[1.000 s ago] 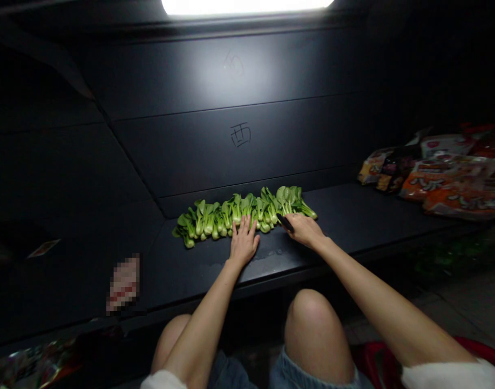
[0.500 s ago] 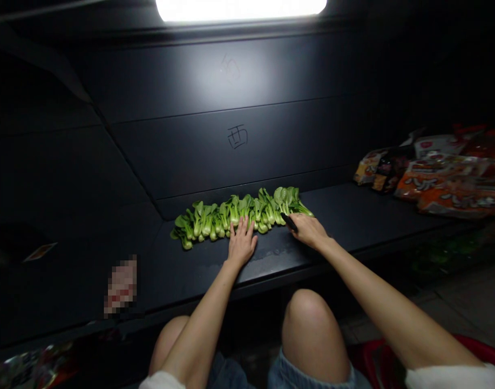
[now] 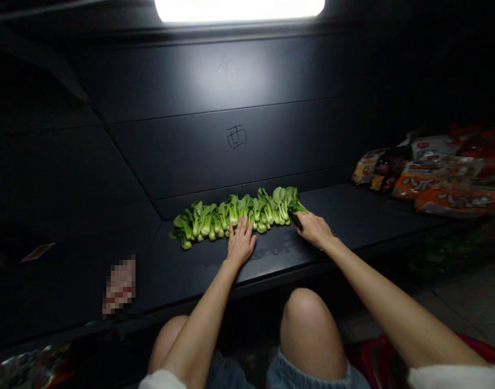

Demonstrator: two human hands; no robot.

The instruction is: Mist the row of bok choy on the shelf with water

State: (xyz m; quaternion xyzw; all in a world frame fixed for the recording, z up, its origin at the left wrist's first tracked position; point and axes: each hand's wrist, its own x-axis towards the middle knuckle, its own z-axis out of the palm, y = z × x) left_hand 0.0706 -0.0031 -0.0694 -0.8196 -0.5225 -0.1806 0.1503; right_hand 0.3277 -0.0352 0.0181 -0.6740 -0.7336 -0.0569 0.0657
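A row of green bok choy point(image 3: 209, 220) lies along the dark shelf, leaves toward the back panel and pale stem ends toward me. My left hand point(image 3: 241, 241) rests palm down at the front middle of the row, fingers spread over the stem ends. At the right end, my right hand point(image 3: 314, 228) is closed around a slim black object point(image 3: 295, 220), perhaps a handle; its kind cannot be made out. That hand's fingers partly cover the last greens on that side.
Bagged snacks point(image 3: 445, 181) in orange, red and white packaging are heaped on the right of the shelf point(image 3: 271, 254). A small card point(image 3: 38, 252) lies at the left, near a pixelated patch point(image 3: 120, 286). A red basin rim point(image 3: 480, 348) shows at lower right. A bright lamp point(image 3: 239, 9) hangs above.
My right hand has shifted slightly right along the row, still gripping the black object. My left hand and the bok choy stay practically in place.
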